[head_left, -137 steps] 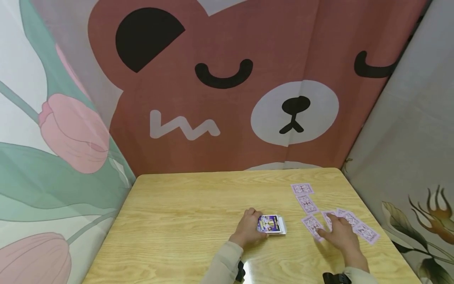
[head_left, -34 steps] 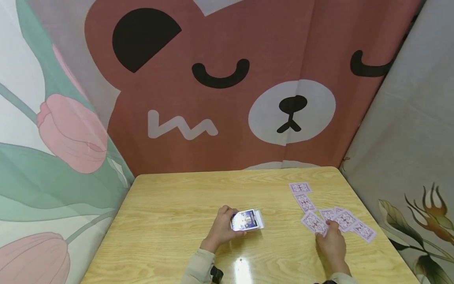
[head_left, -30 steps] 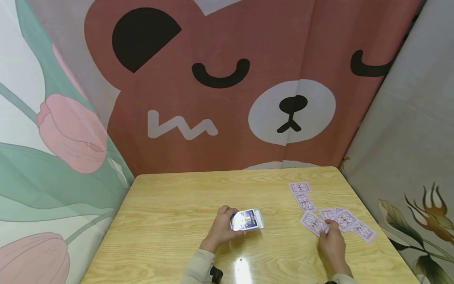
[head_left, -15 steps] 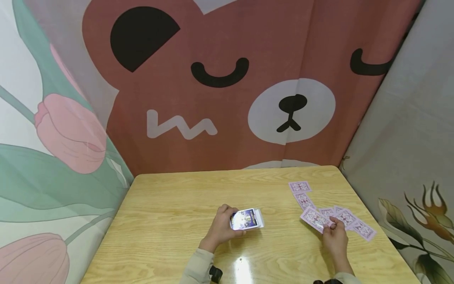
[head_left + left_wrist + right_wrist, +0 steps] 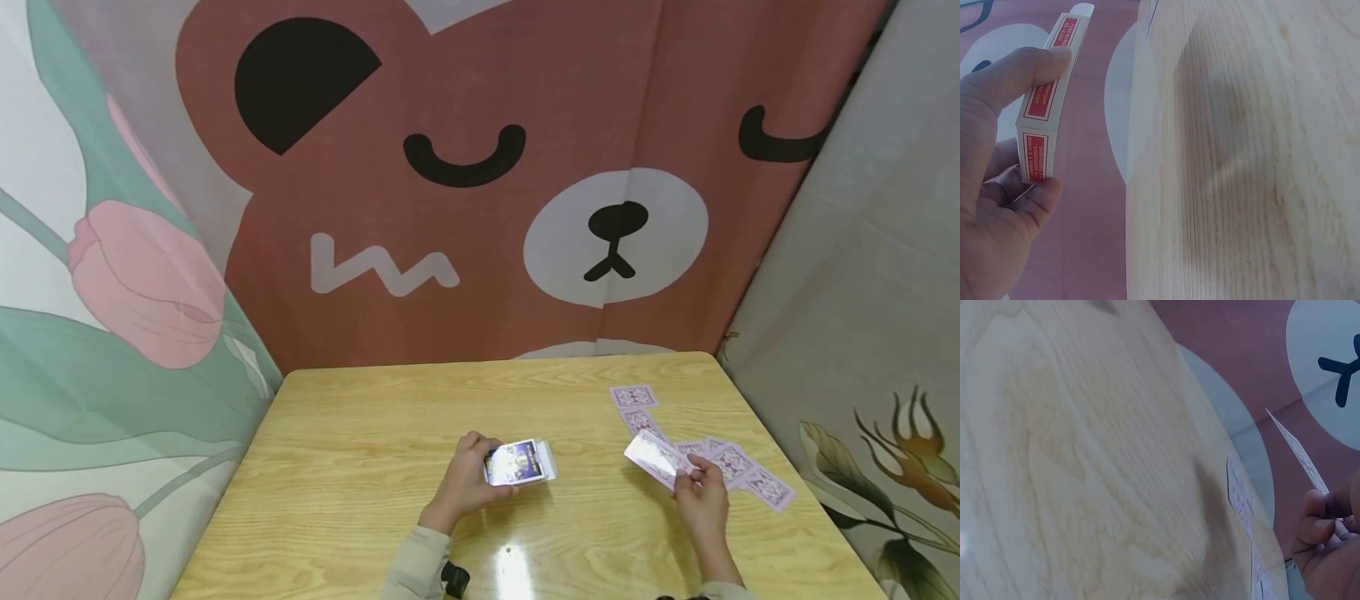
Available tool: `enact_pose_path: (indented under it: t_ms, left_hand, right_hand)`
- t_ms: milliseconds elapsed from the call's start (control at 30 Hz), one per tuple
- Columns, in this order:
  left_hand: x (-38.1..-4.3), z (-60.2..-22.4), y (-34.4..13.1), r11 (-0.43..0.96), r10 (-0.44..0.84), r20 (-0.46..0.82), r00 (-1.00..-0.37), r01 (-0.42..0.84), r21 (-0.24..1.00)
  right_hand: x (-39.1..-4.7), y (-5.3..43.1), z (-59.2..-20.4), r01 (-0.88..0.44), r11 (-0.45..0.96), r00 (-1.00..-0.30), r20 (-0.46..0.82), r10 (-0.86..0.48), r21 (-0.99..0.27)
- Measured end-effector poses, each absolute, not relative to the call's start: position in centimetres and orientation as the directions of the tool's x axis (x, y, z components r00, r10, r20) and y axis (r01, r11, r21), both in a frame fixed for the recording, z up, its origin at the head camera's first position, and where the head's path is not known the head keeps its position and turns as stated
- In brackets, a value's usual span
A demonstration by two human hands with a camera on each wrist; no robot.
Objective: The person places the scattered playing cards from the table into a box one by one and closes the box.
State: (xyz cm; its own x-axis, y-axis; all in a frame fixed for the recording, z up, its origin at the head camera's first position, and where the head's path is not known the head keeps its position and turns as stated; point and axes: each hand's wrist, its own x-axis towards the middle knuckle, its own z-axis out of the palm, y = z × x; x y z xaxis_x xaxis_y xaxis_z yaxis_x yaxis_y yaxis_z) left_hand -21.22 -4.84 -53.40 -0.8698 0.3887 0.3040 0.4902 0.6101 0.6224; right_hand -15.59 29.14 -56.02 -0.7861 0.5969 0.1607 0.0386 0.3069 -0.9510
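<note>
My left hand [image 5: 465, 479] grips a small card box [image 5: 513, 463] just above the table, its flap end pointing right. In the left wrist view the box [image 5: 1047, 100] shows white sides with red printed panels, the thumb along one edge and fingers behind it. My right hand [image 5: 703, 498] pinches a playing card [image 5: 657, 457] by its near right corner, raised and tilted, its pink patterned back catching the light. The right wrist view shows that card [image 5: 1300, 453] nearly edge-on between thumb and fingers. Under and beyond it lie several face-down cards [image 5: 733, 463].
Two more cards lie farther back, one at the top [image 5: 633, 396] and another partly covered card [image 5: 639, 422] below it. The wooden table [image 5: 360, 467] ends against a bear-patterned curtain [image 5: 450, 317], with a floral curtain [image 5: 847, 333] at the right.
The right hand has lifted a card off the table and tilted it, moving it slightly left. Earlier, the left hand moved left with the box; it has since stayed nearly still.
</note>
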Motion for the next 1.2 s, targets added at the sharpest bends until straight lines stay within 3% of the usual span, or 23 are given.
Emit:
enact_pose_path:
  t_ms: [400,600,1200]
  left_hand:
    - [-21.2,-53.4,-5.0,0.604,0.388,0.315,-0.866,0.497,0.623]
    - [-21.2,-53.5,-5.1,0.594,0.381,0.306,-0.872,0.485,0.642]
    - [-21.3,-53.4,-5.1,0.577,0.375,0.342,-0.862,0.506,0.641]
  right_hand:
    - [-16.2,27.4,-54.9,0.064,0.294,-0.849,0.103,0.518,-0.954]
    - [-16.6,26.2,-54.8,0.019,0.219,-0.880,0.087,0.466,-0.976]
    - [-17.6,23.4,-53.2,-0.032,0.124,-0.914,0.080,0.399,-0.992]
